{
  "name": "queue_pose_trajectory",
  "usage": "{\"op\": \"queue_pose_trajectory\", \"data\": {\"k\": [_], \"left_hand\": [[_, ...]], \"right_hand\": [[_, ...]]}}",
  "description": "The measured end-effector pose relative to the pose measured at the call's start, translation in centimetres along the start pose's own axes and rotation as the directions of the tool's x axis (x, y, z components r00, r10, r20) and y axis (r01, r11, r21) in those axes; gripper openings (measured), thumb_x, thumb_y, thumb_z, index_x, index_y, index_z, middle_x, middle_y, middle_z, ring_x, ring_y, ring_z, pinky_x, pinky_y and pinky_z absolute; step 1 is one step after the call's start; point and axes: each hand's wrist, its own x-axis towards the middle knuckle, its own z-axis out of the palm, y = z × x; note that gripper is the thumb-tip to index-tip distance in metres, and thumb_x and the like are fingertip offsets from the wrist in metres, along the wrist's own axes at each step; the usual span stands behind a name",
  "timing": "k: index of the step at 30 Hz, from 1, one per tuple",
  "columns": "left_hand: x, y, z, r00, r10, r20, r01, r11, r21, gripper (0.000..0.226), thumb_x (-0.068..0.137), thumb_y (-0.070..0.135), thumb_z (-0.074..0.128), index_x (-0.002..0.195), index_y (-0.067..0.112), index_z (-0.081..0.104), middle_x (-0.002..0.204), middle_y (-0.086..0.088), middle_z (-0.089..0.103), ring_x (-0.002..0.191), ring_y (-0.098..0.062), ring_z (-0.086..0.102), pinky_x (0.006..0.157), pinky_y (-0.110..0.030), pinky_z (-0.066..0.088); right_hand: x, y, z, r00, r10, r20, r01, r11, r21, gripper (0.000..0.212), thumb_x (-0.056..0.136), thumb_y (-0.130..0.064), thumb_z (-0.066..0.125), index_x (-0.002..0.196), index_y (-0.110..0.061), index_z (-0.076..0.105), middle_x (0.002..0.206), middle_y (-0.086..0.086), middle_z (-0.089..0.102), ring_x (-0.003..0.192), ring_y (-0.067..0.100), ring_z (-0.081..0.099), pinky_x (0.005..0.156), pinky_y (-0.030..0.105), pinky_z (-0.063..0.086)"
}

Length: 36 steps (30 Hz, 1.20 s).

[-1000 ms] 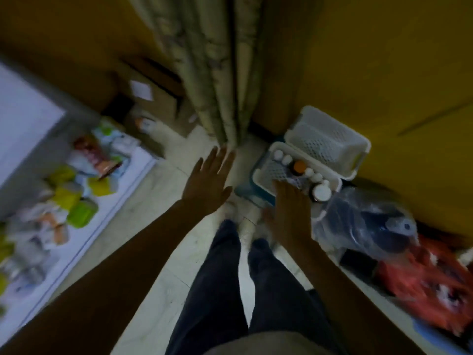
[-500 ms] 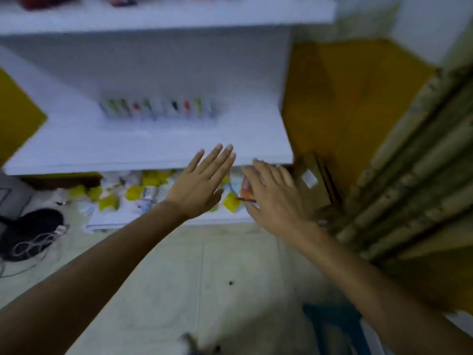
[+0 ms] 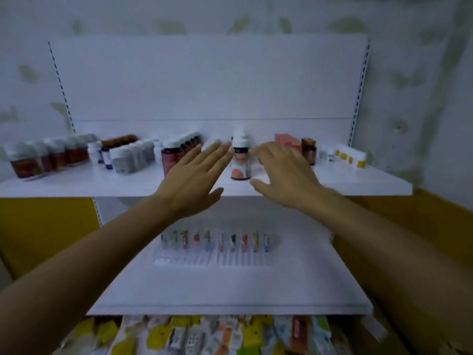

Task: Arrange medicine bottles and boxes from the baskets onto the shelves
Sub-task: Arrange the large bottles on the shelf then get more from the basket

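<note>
A white-capped medicine bottle (image 3: 240, 160) with a pink label stands near the front of the top shelf (image 3: 358, 183), with more white caps lined up behind it. My left hand (image 3: 197, 178) is flat with straight fingers just left of that bottle, fingertips close to its cap. My right hand (image 3: 284, 172) hovers just right of it with fingers spread and holds nothing. Neither hand grips the bottle. Rows of brown and white bottles (image 3: 51, 155) fill the shelf's left part. A pink box (image 3: 286, 142) and a brown bottle (image 3: 309, 149) stand to the right.
White boxes with yellow marks (image 3: 348, 156) sit at the top shelf's right end. The middle shelf (image 3: 230, 290) holds a row of small colourful packs (image 3: 215, 240) at the back. The bottom shelf (image 3: 204, 334) is crowded with mixed packets. Yellow wall lies either side.
The view swung from the floor baskets up to the shelves. Both hands rose from the lower shelf level to the top shelf and now flank the pink-labelled bottle.
</note>
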Motion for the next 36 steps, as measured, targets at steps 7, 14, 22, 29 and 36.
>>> {"op": "queue_pose_trajectory", "data": {"k": [7,14,22,29,36], "left_hand": [[9.0,-7.1,4.4,0.997,-0.065,0.047,0.07,0.992,-0.109,0.071,0.096,0.042,0.044,0.152,0.021,0.005,0.16,0.002,0.004,0.147,-0.015,0.005,0.118,-0.031,0.007],[15.2,-9.8,12.0,0.929,-0.369,-0.024,0.317,0.83,-0.459,0.06,0.094,0.029,0.054,0.148,0.023,0.028,0.148,0.0,0.04,0.129,-0.021,0.041,0.102,-0.033,0.036],[18.5,-9.5,18.6,0.839,-0.533,-0.105,0.28,0.59,-0.757,0.048,0.092,0.03,0.055,0.138,0.019,0.045,0.137,0.001,0.053,0.124,-0.015,0.049,0.102,-0.032,0.041],[19.1,-9.6,20.5,0.801,-0.595,-0.066,0.171,0.333,-0.928,0.04,0.094,0.031,0.054,0.133,0.02,0.05,0.126,0.008,0.057,0.114,-0.002,0.053,0.093,-0.022,0.047],[20.0,-10.6,19.9,0.765,-0.642,-0.048,0.047,0.13,-0.99,0.05,0.088,0.045,0.05,0.136,0.034,0.04,0.134,0.019,0.044,0.121,0.012,0.04,0.098,-0.012,0.035]], "right_hand": [[12.9,6.3,-0.6,0.994,0.031,0.109,-0.016,0.991,-0.135,0.051,0.092,-0.04,0.053,0.137,-0.02,0.042,0.137,0.008,0.045,0.122,0.026,0.045,0.095,0.039,0.038],[23.7,11.3,5.4,0.971,0.072,0.226,-0.071,0.997,-0.01,0.041,0.092,-0.045,0.054,0.126,-0.023,0.051,0.122,0.002,0.058,0.106,0.022,0.054,0.08,0.033,0.042],[29.1,11.3,15.3,0.937,0.139,0.319,-0.148,0.989,0.001,0.049,0.084,-0.061,0.058,0.095,-0.013,0.051,0.096,0.005,0.059,0.081,0.021,0.052,0.066,0.032,0.041],[30.3,11.7,16.8,0.924,0.252,0.289,-0.287,0.954,0.086,0.037,0.078,-0.045,0.069,0.072,-0.013,0.051,0.078,0.003,0.058,0.067,0.017,0.053,0.051,0.028,0.037],[30.9,11.4,8.8,0.933,0.355,0.051,-0.333,0.804,0.493,0.03,0.077,-0.037,0.074,0.074,-0.012,0.058,0.076,0.005,0.067,0.065,0.02,0.065,0.064,0.034,0.054]]}}
